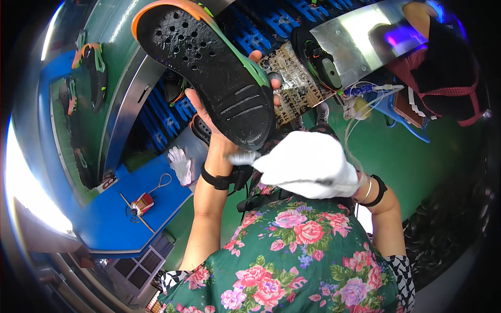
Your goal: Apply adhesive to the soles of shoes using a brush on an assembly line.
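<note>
My left hand (215, 134) is closed round a black shoe sole (219, 78) with an orange and green edge. Small holes dot the sole's rounded upper-left end, and its surface shines as if wet. My thumb lies along one side; fingertips show at the other. My right hand (308, 164) wears a white glove, its fingers closed and mostly hidden inside the fabric. From it a thin grey, brush-like tool (242, 158) points left beside the sole's lower end, blurred by motion. Past the sole, a black and green shoe (318, 62) rests on the line.
Blue-slatted conveyor (255, 39) runs beyond my hands, beside a taped brown board (289, 78). On the blue table (120, 208) at left lie a white glove (180, 164) and a small red-and-white object (141, 203). More shoes (96, 78) stand far left. Another person's arm (417, 18) shows upper right.
</note>
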Available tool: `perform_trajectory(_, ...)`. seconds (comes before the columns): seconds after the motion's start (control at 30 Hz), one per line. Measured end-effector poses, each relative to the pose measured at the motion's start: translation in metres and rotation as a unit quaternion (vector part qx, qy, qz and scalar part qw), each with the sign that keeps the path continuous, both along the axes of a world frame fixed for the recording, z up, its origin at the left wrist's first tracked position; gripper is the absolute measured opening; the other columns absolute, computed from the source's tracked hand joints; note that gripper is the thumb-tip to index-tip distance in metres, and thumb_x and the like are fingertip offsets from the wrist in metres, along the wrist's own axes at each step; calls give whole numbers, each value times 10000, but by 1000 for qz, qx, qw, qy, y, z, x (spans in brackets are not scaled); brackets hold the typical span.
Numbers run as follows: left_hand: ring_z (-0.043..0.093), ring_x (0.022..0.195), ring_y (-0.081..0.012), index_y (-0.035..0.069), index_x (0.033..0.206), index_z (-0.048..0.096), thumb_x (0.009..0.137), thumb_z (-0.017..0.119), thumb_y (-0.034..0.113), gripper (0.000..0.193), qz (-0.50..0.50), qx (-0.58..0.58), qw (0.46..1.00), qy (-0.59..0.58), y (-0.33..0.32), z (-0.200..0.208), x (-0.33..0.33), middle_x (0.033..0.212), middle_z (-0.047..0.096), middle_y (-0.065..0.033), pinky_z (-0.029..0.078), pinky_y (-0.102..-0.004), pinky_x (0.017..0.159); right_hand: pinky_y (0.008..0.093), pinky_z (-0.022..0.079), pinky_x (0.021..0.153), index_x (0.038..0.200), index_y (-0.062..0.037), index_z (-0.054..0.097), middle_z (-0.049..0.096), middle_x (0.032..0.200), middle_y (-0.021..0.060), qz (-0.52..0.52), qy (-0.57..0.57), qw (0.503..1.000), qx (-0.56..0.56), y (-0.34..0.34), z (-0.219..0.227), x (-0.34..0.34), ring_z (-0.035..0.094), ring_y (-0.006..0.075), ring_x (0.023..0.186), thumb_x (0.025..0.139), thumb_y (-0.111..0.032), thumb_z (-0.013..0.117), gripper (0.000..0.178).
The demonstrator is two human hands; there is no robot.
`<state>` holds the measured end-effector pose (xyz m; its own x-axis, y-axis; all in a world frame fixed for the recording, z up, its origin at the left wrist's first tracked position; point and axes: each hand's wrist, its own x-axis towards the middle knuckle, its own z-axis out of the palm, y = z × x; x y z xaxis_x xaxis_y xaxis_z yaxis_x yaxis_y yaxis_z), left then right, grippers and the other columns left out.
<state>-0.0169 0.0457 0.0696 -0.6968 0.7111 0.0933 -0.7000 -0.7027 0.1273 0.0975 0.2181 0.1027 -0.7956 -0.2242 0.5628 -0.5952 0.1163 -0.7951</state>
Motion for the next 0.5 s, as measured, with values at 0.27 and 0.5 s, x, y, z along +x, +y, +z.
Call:
perform_trajectory(0.27,539,1076,-393,51,1550,322,782,587,831,1127,-46,-160,985,45,-18,-6,-7,1529,383,-165,468,-518,880,363,575,739,1114,-27,738,741,1090,112,44,-81,993,-73,-12,-13,0,708,276,898,798,-58,756,318)
perform_trajectory(0.5,574,938,-351,-12,1507,357,753,585,856,1173,-50,-190,977,82,-25,-11,-5,1384,461,-307,493,-444,789,334,584,689,1105,-110,749,746,1091,89,76,19,997,1,1,3,-2,709,234,841,823,-103,759,282)
